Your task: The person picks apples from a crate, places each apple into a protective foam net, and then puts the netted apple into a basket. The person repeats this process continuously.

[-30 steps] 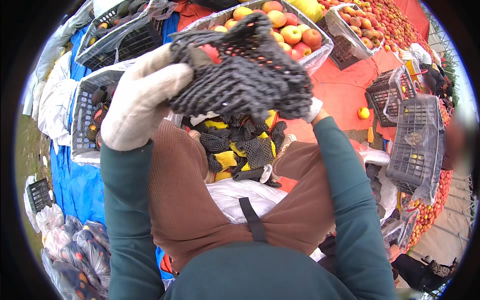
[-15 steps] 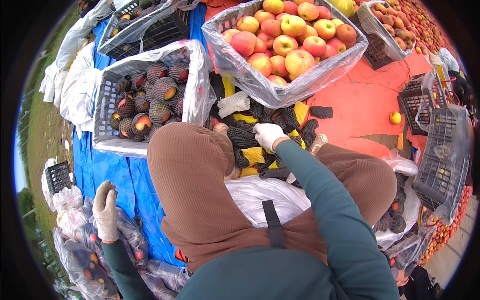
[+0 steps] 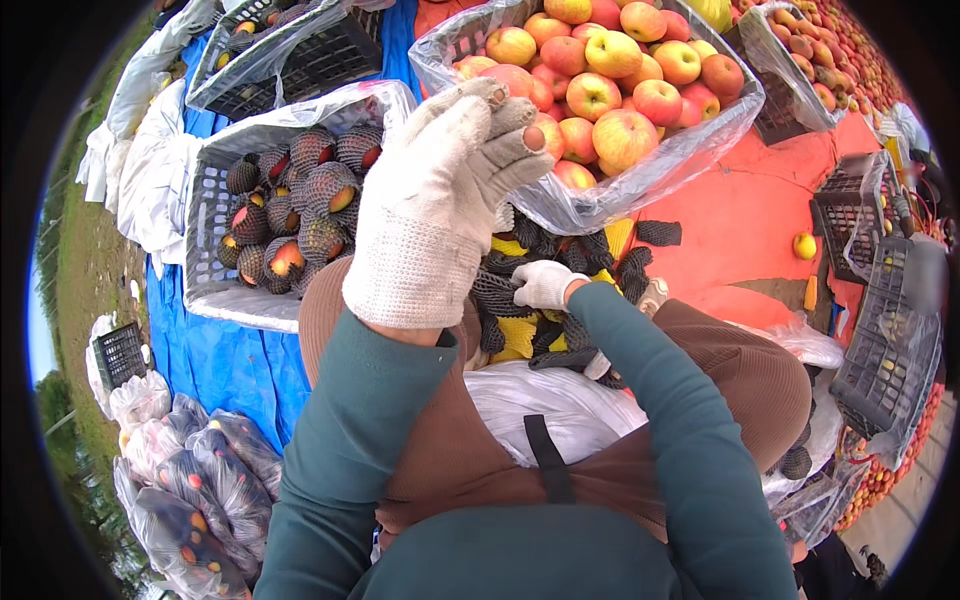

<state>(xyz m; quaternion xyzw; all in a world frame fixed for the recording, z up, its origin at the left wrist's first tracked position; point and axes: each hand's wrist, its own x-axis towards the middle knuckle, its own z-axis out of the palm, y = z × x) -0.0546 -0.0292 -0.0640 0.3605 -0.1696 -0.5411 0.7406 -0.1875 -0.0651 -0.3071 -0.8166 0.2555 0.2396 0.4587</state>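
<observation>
My left hand (image 3: pixel 430 200), in a pale knit glove with bare fingertips, is raised in front of the apple crate. Its fingers are loosely stretched and I see nothing in them. Low between my knees, my right hand (image 3: pixel 545 286), in a white glove, is closed at a pile of black and yellow foam net sleeves (image 3: pixel 516 335). Its fingers pinch the edge of a black foam net (image 3: pixel 493 293). Beyond the left hand, red and yellow apples (image 3: pixel 625 137) fill a plastic-lined crate (image 3: pixel 590 208). At the left, a lined crate (image 3: pixel 205 215) holds apples in black nets (image 3: pixel 322 240).
Bagged netted apples (image 3: pixel 190 500) lie at lower left on a blue tarp (image 3: pixel 255 375). Dark crates (image 3: pixel 890 335) stand at right beside an orange sheet (image 3: pixel 735 205) with a loose apple (image 3: pixel 804 245). A large heap of apples (image 3: pixel 850 50) lies at far right.
My left hand has swung from the bags at lower left up to the front of the apple crate. My right hand stays at the nets, slightly lower. The view has shifted a little.
</observation>
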